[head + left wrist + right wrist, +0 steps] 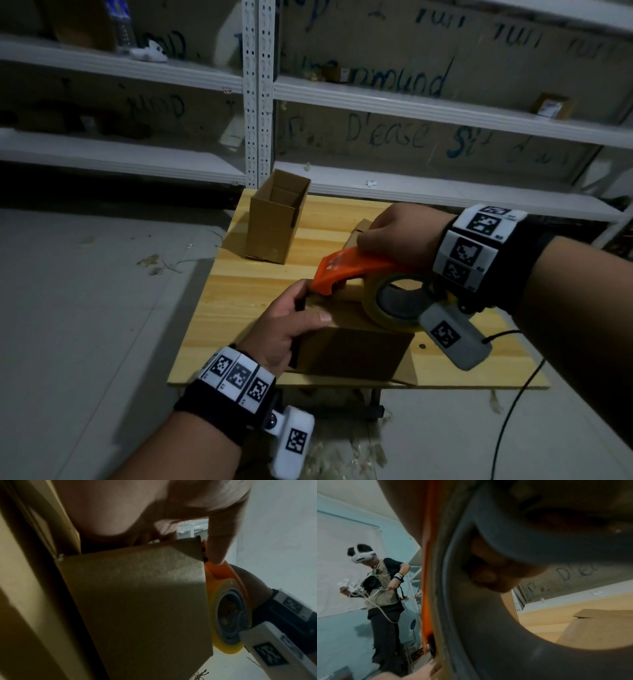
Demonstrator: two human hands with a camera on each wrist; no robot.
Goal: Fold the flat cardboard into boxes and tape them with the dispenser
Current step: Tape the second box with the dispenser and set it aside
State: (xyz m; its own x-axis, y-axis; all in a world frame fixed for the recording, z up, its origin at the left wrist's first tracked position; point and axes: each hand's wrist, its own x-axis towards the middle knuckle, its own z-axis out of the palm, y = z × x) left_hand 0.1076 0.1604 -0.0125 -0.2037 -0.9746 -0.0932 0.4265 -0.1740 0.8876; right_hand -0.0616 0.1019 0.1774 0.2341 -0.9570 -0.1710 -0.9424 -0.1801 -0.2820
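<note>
The wooden table [239, 291] is carrying everything, with white shelves [411, 106] running behind it on the far side. At the near edge the box [349, 353] being worked on is lying with its folded flaps up, and the left hand [287, 329] is clamping its left end, thumb lying on top and fingers curling down over the far-left corner. A second box [277, 219], already standing open, is sitting at the far left of the table, well apart. More folded cardboard [359, 233] is showing just beyond the right hand [404, 236], which is wrapping round the orange tape dispenser [346, 270] and pressing its nose onto the box top, right beside the left fingers.

The main risk, in my judgement, is the dispenser's cutting edge running into those left fingers, since the nose is nearly touching them. The box is also sitting near the table's edge, so a hard pull toward the person could be dragging it off or crushing the flaps out of line, leaving the tape crooked or wrinkled. The tape roll [394, 301] is hanging low, close to the box top, and I cannot tell whether tape is actually sticking down yet.

A loose cable [513, 404] is trailing off the right side near the right wrist and could be snagging.
</note>
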